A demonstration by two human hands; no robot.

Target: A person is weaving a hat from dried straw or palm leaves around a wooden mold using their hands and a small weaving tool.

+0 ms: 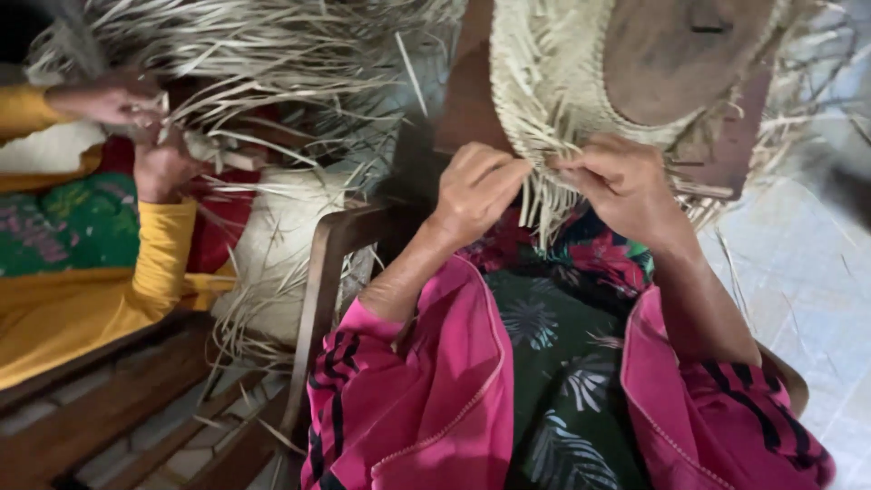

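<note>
Loose straw strands [544,195] of a half-woven hat [544,82] were pinched by the left hand [476,191] and right hand [621,186]. The hat's wooden mould [680,54] was cut off at the top edge.

Left hand [474,186] and right hand [621,181] pinching loose strands of a pale woven straw hat [544,82] on a wooden block [676,54], pink sleeves [435,381], neighbour in a yellow sleeve [163,245] handling straw strips [263,54]

Home craft spot: wooden chairs [319,299], tiled floor [807,272], loose palm strips [272,54], half-woven hat [553,82] on wooden block [671,54].
</note>
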